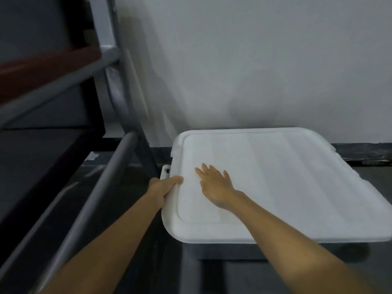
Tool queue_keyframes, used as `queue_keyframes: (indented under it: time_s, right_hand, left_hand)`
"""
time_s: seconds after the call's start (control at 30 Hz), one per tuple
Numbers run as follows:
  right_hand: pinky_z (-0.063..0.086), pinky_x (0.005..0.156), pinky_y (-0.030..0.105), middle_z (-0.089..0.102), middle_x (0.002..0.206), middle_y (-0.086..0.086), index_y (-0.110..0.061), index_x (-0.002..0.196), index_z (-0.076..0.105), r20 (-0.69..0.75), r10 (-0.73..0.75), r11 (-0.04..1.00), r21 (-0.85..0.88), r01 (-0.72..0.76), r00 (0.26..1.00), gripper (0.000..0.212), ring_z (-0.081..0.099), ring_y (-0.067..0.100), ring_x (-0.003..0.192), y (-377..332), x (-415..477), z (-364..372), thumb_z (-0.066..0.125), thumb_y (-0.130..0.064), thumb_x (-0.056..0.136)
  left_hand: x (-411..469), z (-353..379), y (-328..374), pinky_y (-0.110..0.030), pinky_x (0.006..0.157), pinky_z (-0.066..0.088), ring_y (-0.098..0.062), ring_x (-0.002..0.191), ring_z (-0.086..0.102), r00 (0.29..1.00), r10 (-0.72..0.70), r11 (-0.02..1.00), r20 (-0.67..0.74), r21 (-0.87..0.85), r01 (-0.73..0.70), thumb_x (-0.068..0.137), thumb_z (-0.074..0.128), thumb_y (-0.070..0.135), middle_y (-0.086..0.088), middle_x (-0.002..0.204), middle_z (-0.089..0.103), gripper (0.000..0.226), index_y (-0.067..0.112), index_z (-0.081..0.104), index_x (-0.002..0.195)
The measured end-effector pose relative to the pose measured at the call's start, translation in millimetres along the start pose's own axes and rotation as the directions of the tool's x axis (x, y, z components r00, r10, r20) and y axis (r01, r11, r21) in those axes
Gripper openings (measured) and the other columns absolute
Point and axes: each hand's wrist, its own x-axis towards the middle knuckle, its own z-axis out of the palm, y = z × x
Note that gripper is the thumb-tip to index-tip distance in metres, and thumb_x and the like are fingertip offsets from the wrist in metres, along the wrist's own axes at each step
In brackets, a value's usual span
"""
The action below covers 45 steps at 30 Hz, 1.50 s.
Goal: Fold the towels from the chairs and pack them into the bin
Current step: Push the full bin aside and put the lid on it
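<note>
A white plastic lid point(275, 177) covers the bin, whose grey wall point(229, 251) shows just under the lid's near edge. My left hand point(164, 184) grips the lid's left rim, fingers curled over the edge beside a white latch point(166, 171). My right hand point(214, 184) lies flat on top of the lid near its left side, fingers straight and spread. No towels are in view, and the bin's inside is hidden by the lid.
A grey metal tube frame point(101, 187) with a dark seat point(31, 166) stands close on the left, one bar running right beside my left forearm. A white wall point(254, 60) rises directly behind the bin. The floor point(360, 153) is dark.
</note>
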Motion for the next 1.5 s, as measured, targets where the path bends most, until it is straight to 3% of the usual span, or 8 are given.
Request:
queue_keyframes:
  time_s: [0.2, 0.53, 0.6, 0.73, 0.87, 1.0, 1.13, 1.5]
  right_hand:
    - [-0.005, 0.118, 0.039, -0.004, 0.16, -0.005, -0.027, 0.151, 0.009, -0.027, -0.006, 0.998, 0.065, 0.008, 1.0, 0.058, -0.003, 0.012, 0.147, 2.1, 12.1, -1.6, 0.023, -0.008, 0.099]
    - [0.005, 0.119, 0.03, 0.008, 0.159, -0.004, -0.022, 0.148, 0.028, -0.076, -0.044, 0.956, 0.285, 0.065, 0.996, 0.061, 0.006, 0.013, 0.147, 22.8, -17.0, -6.0, 0.023, 0.005, 0.094]
    - [0.005, 0.119, 0.03, 0.009, 0.159, -0.006, -0.023, 0.147, 0.03, -0.045, 0.003, 0.934, 0.357, 0.014, 0.999, 0.061, 0.008, 0.013, 0.146, 40.9, -34.7, -13.6, 0.024, 0.005, 0.094]
    - [-0.005, 0.118, 0.037, 0.004, 0.159, -0.004, -0.027, 0.15, 0.016, -0.087, 0.201, 0.964, 0.196, -0.182, 0.976, 0.049, 0.005, 0.011, 0.146, 100.6, -82.4, -20.1, 0.026, -0.021, 0.103]
    - [-0.006, 0.117, 0.047, 0.001, 0.159, 0.007, -0.018, 0.151, 0.009, -0.294, 0.631, 0.775, 0.223, -0.591, 0.718, 0.06, -0.005, 0.022, 0.147, 174.1, -138.4, -14.3, 0.029, -0.042, 0.1]
    - [0.012, 0.117, 0.05, 0.0, 0.158, 0.014, -0.01, 0.15, 0.007, -0.203, 0.845, 0.499, 0.632, -0.593, 0.495, 0.077, 0.005, 0.035, 0.144, 216.4, -178.6, -15.0, 0.048, -0.044, 0.094]
    - [0.033, 0.108, 0.045, 0.023, 0.148, 0.021, -0.003, 0.149, 0.008, -0.116, 0.883, 0.338, 0.828, -0.447, 0.455, 0.079, 0.033, 0.04, 0.132, 228.3, -181.3, -16.1, 0.056, -0.03, 0.091]
    - [0.033, 0.102, 0.037, 0.011, 0.152, 0.018, -0.003, 0.149, -0.002, -0.092, 0.83, 0.4, 0.785, -0.473, 0.55, 0.064, 0.031, 0.035, 0.131, 197.4, -132.9, -19.5, 0.036, -0.018, 0.099]
  left_hand:
    - [-1.6, 18.9, -1.4, -0.043, 0.085, 0.054, -0.03, 0.099, 0.062, 0.897, 0.419, 0.819, -0.141, 0.484, -0.307, 0.089, 0.06, 0.023, -0.013, 0.111, 0.062, 0.032, 0.004, 0.055, 0.115]
    - [-17.2, 36.5, 1.7, -0.037, 0.082, 0.05, -0.035, 0.104, 0.061, 0.82, 0.572, 0.436, -0.015, 0.852, -0.289, 0.097, 0.037, 0.004, -0.021, 0.118, 0.058, 0.031, -0.006, 0.044, 0.125]
    - [-18.0, 35.4, 0.8, -0.042, 0.095, 0.043, -0.037, 0.118, 0.05, 0.837, 0.547, 0.431, -0.009, 0.861, -0.272, 0.097, 0.033, 0.003, -0.024, 0.131, 0.048, 0.035, -0.006, 0.037, 0.131]
    - [-40.9, 68.0, -1.5, -0.047, 0.117, 0.012, -0.033, 0.145, 0.008, 0.808, 0.535, 0.187, 0.247, 0.898, -0.399, 0.102, 0.029, 0.02, -0.018, 0.157, 0.004, 0.048, 0.007, 0.018, 0.146]
    - [-95.3, 140.2, -5.4, -0.042, 0.118, 0.013, -0.029, 0.146, 0.005, 0.49, 0.318, -0.196, 0.812, 0.562, -0.804, 0.098, 0.033, 0.046, -0.011, 0.158, 0.002, 0.063, 0.014, 0.015, 0.149]
    - [-132.5, 202.4, -16.4, -0.046, 0.117, 0.005, -0.031, 0.146, -0.001, 0.361, 0.129, -0.364, 0.924, 0.383, -0.849, 0.09, 0.046, 0.056, -0.014, 0.158, -0.004, 0.083, 0.016, 0.005, 0.151]
    - [-141.6, 233.6, -26.7, -0.05, 0.117, -0.002, -0.037, 0.144, -0.013, 0.386, 0.115, -0.413, 0.915, 0.398, -0.819, 0.09, 0.055, 0.023, -0.019, 0.155, -0.018, 0.091, 0.015, -0.014, 0.149]
    - [-98.3, 188.6, -12.6, -0.049, 0.112, -0.015, -0.034, 0.141, -0.024, 0.417, 0.099, -0.402, 0.903, 0.42, -0.814, 0.084, 0.052, 0.007, -0.015, 0.153, -0.027, 0.098, 0.019, -0.022, 0.147]
